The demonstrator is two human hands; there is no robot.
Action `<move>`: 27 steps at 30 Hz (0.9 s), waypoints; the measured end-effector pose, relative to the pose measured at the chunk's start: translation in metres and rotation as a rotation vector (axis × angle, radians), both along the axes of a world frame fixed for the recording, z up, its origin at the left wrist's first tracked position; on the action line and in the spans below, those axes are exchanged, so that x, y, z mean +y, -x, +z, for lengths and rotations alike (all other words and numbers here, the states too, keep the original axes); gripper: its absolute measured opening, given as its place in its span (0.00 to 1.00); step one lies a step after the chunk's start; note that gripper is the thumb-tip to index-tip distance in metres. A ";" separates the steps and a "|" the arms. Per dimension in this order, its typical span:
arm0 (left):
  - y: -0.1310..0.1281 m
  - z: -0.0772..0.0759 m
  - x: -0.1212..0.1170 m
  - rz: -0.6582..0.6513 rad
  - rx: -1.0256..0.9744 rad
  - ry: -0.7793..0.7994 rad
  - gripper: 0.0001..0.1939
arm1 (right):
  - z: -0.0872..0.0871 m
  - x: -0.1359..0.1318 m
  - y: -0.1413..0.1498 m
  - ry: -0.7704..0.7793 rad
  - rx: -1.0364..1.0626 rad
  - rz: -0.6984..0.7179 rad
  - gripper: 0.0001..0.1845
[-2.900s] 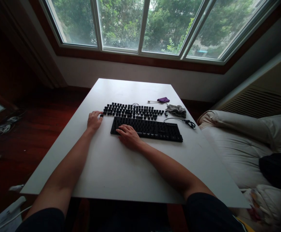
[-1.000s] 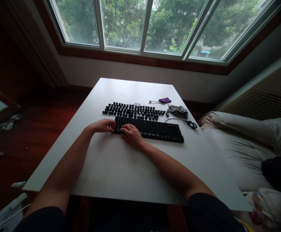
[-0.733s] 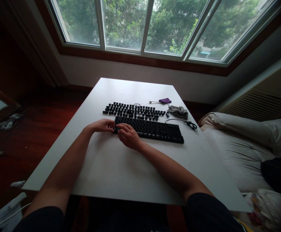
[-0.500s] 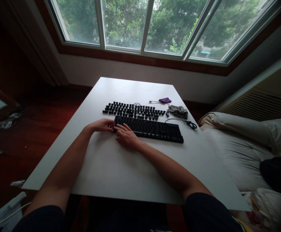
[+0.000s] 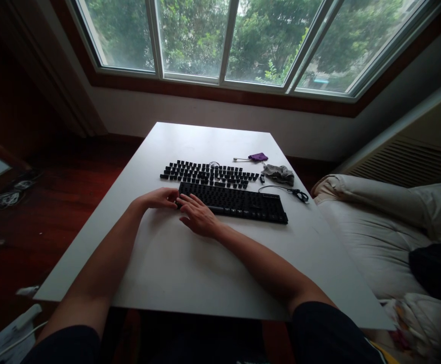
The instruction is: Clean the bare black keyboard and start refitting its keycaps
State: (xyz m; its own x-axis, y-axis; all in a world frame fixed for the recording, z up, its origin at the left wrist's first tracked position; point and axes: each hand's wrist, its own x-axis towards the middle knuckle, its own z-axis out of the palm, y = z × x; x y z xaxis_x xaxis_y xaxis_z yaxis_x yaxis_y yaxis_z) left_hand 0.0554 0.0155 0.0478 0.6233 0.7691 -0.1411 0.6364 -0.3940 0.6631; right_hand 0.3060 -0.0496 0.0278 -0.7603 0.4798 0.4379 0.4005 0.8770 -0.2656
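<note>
A black keyboard [image 5: 239, 203] lies across the white table, most of its keycaps off. At its left end, my left hand [image 5: 162, 197] curls its fingers around the edge. My right hand [image 5: 198, 216] rests by the lower left corner, fingers stretched and apart over the keyboard, thumb off to the side; its fingertips are close to those of my left hand. Whether a small part sits between the fingertips I cannot make out. Behind the keyboard, loose black keycaps [image 5: 209, 174] stand in several rows.
To the right on the table [image 5: 182, 268] are a grey cloth [image 5: 279, 174], a purple cloth [image 5: 258, 157], a thin stick [image 5: 241, 160] and a coiled black cable [image 5: 300, 195]. A light sofa [image 5: 364, 232] stands beyond the right edge, a window [image 5: 193, 40] behind.
My right hand has shifted slightly, its thumb now spread farther from the fingers. My left hand stays at the keyboard's left end. The keyboard and keycaps look the same.
</note>
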 end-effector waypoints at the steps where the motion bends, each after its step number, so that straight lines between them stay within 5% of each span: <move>1: 0.000 0.000 0.000 -0.006 -0.003 -0.004 0.19 | 0.001 -0.001 0.000 -0.014 0.027 -0.023 0.11; 14: 0.001 -0.007 0.002 -0.008 -0.065 0.028 0.20 | -0.005 -0.004 0.001 -0.035 0.157 -0.040 0.09; 19: 0.000 -0.009 0.002 0.021 -0.042 0.019 0.20 | -0.015 -0.002 0.005 0.044 0.019 0.032 0.09; 27: 0.004 -0.008 0.003 -0.016 -0.098 0.083 0.20 | -0.012 0.006 -0.004 -0.005 0.109 -0.052 0.09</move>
State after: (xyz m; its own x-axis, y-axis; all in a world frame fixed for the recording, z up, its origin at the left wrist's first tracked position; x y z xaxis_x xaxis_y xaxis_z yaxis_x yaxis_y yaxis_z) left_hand 0.0512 0.0182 0.0399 0.6490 0.7474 -0.1419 0.5613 -0.3445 0.7525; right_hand 0.3101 -0.0438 0.0161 -0.6824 0.5151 0.5187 0.4144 0.8571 -0.3060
